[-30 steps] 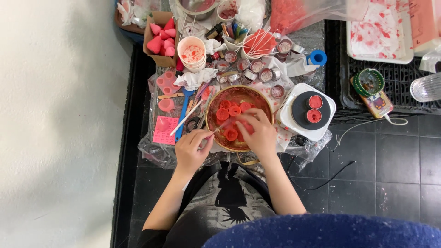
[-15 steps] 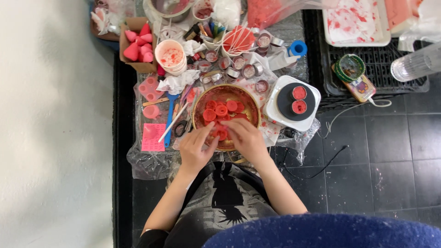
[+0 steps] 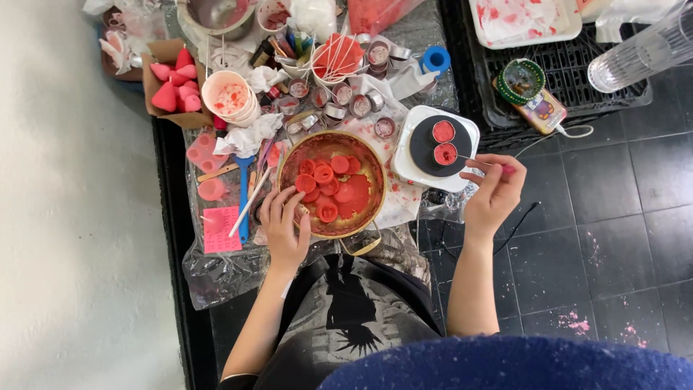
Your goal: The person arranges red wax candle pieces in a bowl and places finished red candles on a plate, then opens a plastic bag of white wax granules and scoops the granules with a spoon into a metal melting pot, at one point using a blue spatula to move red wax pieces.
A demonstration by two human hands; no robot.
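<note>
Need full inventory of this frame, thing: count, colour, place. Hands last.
round pan: one, gold rim, centre, under left hand
discs: several, red, inside pan
scale: one, white with black top, right of pan
small cups: two, red-filled, on scale
paper cup: one, white, upper left
moulded shapes: several, pink, boxed, far left
blue spatula: one, left of pan
tins: many, silver, behind pan
crate: one, black, upper right
left hand: on pan rim
right hand: pinching thin stick beside scale
</note>
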